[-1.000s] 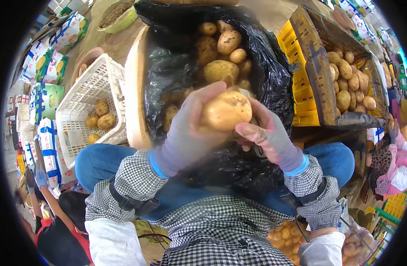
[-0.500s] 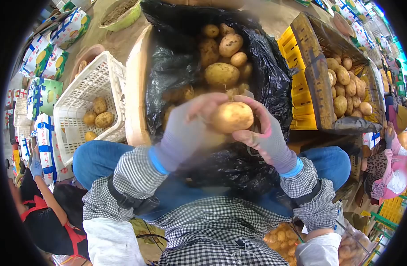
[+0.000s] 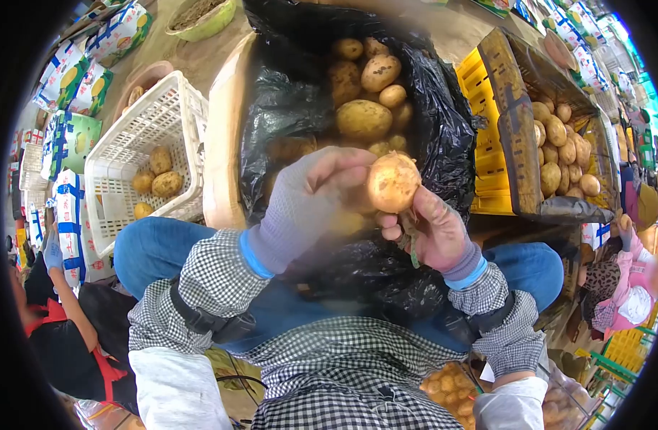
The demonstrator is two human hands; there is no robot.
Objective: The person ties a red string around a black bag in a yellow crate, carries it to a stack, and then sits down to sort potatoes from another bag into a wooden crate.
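A light brown potato [image 3: 393,183] is held up over a black plastic-lined box. My right hand [image 3: 440,233], in a glove with bare fingertips, grips it from the lower right. A thin greenish strip shows below the potato against those fingers; its kind is unclear. At the potato's left edge are the fingertips of my left hand [image 3: 300,193], gloved too, with its lower fingers blurred. Below both hands, several potatoes [image 3: 364,120] lie inside the crumpled black plastic [image 3: 447,122].
To the left stands a white plastic crate [image 3: 103,172] with several potatoes. A yellow crate [image 3: 479,107] at right holds a heap of potatoes. Cartons [image 3: 69,72] line the far left. Co-workers sit on both sides: one in a red apron strap [image 3: 49,315], one in pink [image 3: 626,276].
The potato has been turned from sideways to end-on and raised slightly to the right. My right hand has rolled, its palm now showing. The left fingers have shifted at the potato's side.
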